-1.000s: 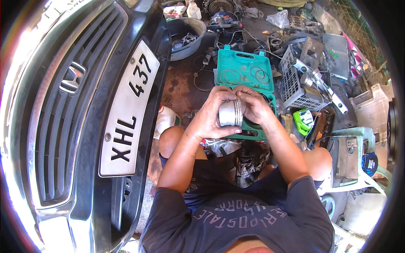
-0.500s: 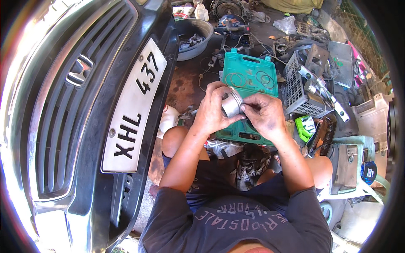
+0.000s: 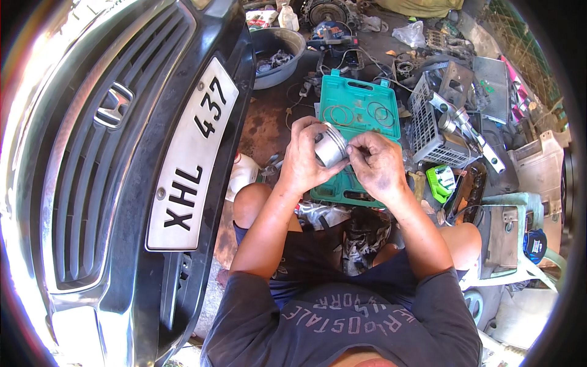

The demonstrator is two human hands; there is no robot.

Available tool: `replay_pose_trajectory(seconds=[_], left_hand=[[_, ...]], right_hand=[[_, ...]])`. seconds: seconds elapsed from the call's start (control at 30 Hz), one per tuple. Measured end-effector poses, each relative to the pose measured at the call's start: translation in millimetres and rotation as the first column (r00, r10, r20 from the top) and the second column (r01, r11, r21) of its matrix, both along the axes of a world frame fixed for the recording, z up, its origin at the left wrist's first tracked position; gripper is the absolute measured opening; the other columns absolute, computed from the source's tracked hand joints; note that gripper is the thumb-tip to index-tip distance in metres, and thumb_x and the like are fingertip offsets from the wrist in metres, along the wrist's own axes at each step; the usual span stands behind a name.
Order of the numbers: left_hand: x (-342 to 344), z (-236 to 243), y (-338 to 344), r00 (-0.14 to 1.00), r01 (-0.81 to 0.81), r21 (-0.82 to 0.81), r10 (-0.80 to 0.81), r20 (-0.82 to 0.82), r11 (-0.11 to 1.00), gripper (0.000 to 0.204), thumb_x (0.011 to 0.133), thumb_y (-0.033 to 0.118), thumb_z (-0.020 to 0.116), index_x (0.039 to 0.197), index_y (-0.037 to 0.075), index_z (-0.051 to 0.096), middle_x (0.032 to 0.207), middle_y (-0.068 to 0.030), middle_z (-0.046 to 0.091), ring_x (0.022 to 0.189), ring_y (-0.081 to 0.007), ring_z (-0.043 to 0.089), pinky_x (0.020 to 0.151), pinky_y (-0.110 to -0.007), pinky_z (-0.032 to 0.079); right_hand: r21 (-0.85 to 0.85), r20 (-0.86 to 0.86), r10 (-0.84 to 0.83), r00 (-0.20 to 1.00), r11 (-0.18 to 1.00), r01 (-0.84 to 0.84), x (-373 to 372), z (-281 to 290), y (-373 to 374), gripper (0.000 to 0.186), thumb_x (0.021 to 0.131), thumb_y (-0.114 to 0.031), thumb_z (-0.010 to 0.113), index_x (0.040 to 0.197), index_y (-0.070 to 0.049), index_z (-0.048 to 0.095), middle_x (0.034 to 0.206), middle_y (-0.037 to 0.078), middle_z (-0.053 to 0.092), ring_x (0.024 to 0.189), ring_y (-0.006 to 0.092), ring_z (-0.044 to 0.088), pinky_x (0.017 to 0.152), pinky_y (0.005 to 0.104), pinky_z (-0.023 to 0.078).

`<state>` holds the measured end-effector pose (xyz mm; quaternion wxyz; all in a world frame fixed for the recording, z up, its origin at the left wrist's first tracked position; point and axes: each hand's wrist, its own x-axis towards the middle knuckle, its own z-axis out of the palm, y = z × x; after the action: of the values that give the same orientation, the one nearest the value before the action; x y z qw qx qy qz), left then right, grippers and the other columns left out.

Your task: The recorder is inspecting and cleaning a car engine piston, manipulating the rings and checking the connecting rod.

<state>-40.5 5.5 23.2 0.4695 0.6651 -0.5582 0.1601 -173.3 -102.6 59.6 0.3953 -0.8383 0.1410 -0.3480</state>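
My left hand [image 3: 299, 158] is wrapped round a silver engine piston [image 3: 331, 148], with its grooved end tilted up and to the right. Against that grooved edge, my right hand [image 3: 380, 166] has its thumb and forefinger pinched together; whatever lies between the fingertips is too small to make out. Under both hands an opened teal plastic tool case [image 3: 362, 96] lies on the ground. Several thin metal rings [image 3: 338, 106] rest on its far half. The near half is partly covered by my hands.
A black car front with a grille [image 3: 92, 183] fills the left side. A grey basin [image 3: 295, 61] of parts stands far off. To the right are a grey crate [image 3: 428, 144], a green packet [image 3: 441, 183] and a pale green plastic chair [image 3: 526, 214]. A white jug [image 3: 243, 174] stands by my left knee.
My right fingertips have drawn back slightly from the piston, and more of its grooved rim shows. The piston has turned a little in my left hand.
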Motion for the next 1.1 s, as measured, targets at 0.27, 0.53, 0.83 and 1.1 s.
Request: replay_pose_trajectory(seconds=[0.27,0.53,0.83,1.1], left_hand=[[-1,0,-2,0.999,-0.013,0.004,0.013,-0.032,1.000,0.079,0.050,0.017,0.085,0.116,0.006,0.042,0.114,-0.0170,0.044,0.098,-0.0375,0.053,0.080,-0.043,0.049],[0,-6,-5,0.992,-0.022,-0.023,0.019,-0.128,0.999,0.077,0.051,0.016,0.085,0.114,0.005,0.042,0.108,-0.0179,0.051,0.099,-0.0354,0.055,0.083,-0.041,0.048],[0,-1,-2,0.991,-0.038,0.009,0.039,-0.130,0.999,0.078,0.050,0.016,0.085,0.113,0.004,0.041,0.108,-0.0181,0.050,0.099,-0.0361,0.054,0.081,-0.041,0.048],[-1,-3,-4,0.983,-0.010,-0.032,0.004,-0.181,0.999,0.076,0.050,0.015,0.083,0.113,0.005,0.043,0.108,-0.0164,0.052,0.100,-0.0326,0.055,0.085,-0.040,0.046]], right_hand=[[-0.122,-0.001,-0.086,0.996,0.989,0.085,4,-6,4,0.011,0.071,-0.002,0.063,0.079,-0.003,0.056,0.072,0.012,0.059,0.065,0.0298,0.060,0.058,0.0362,0.048],[-0.216,0.066,-0.018,0.998,0.976,0.032,5,-7,7,0.012,0.070,-0.002,0.065,0.080,-0.005,0.058,0.072,0.011,0.059,0.066,0.0300,0.061,0.060,0.0359,0.049],[-0.148,0.064,0.018,0.998,0.989,-0.009,6,-8,6,0.012,0.073,-0.002,0.066,0.083,-0.004,0.061,0.075,0.011,0.062,0.068,0.0280,0.062,0.061,0.0337,0.049],[-0.094,0.055,0.133,0.990,0.987,-0.128,3,0,-3,0.011,0.074,-0.001,0.065,0.084,-0.004,0.062,0.076,0.010,0.062,0.072,0.0281,0.062,0.065,0.0344,0.049]])
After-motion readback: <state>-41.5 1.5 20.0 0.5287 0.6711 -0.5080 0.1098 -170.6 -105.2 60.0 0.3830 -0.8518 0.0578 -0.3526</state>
